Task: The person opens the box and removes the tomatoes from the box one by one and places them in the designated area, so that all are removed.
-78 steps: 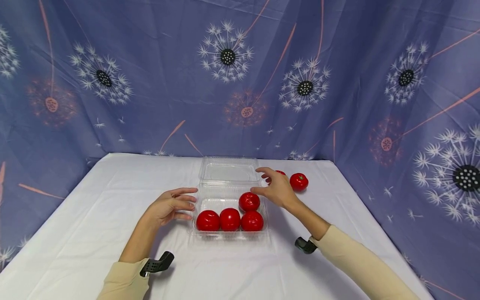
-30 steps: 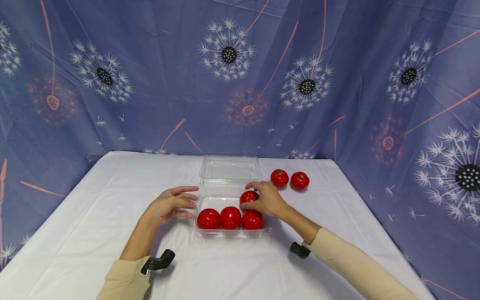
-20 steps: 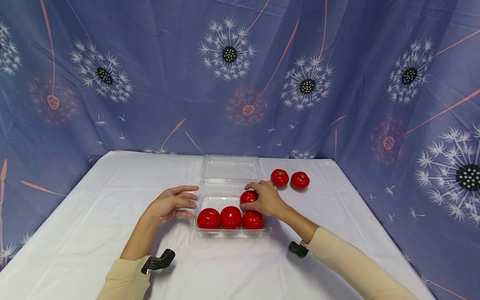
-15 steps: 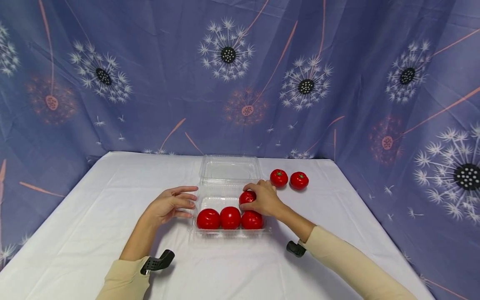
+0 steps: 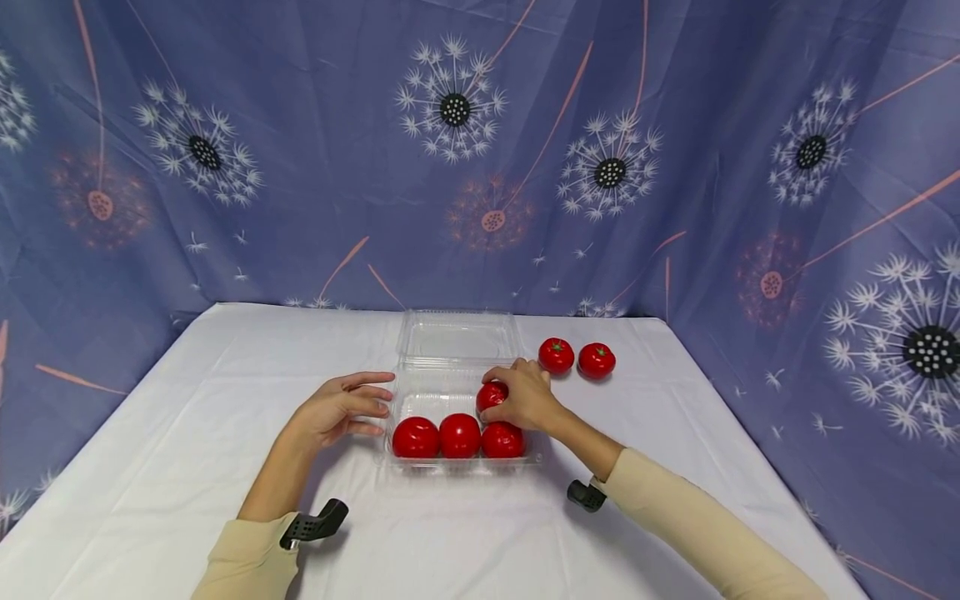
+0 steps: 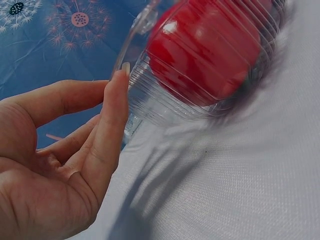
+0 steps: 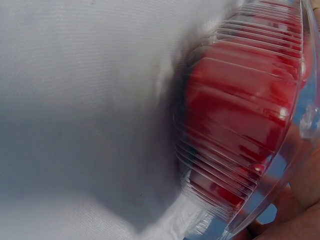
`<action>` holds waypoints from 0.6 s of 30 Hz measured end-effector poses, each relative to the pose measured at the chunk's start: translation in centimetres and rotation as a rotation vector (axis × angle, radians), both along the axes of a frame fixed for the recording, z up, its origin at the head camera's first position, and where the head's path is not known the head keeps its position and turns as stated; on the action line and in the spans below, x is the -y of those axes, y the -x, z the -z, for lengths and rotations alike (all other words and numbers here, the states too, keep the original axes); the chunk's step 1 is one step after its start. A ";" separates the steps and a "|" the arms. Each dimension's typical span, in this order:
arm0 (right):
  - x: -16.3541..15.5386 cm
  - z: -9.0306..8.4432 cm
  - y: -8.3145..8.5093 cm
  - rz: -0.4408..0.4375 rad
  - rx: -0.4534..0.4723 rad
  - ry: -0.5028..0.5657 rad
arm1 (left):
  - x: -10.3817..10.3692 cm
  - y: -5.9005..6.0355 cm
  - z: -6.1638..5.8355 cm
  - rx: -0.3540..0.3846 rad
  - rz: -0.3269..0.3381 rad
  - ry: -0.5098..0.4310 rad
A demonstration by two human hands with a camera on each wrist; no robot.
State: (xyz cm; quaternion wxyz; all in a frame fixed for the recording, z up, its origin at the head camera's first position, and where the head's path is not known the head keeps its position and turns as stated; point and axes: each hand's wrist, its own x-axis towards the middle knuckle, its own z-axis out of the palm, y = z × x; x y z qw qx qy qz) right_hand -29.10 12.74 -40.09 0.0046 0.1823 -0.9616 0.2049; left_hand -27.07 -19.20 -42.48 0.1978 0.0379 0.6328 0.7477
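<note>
My right hand (image 5: 525, 398) is curled round a red tomato (image 5: 491, 395) in the back row of the clear plastic clamshell box (image 5: 420, 410), at its right end; I can't tell whether it rests on the box floor yet. My left hand (image 5: 339, 410) is relaxed, fingers straight, fingertips touching the box's ribbed left wall (image 6: 150, 107), holding nothing. Three tomatoes (image 5: 459, 436) sit side by side in the front row. Two more tomatoes (image 5: 576, 358), with green stems, lie on the white tablecloth (image 5: 187, 433) just right of the open lid (image 5: 457, 337). So I judge the packing a bit past half: four in or going in, two left outside, back row with room, lid not closed.
</note>
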 end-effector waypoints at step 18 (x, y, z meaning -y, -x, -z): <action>0.7 -0.5 0.3 0.019 0.055 -0.028 | 0.2 0.1 0.2 -0.007 0.018 -0.008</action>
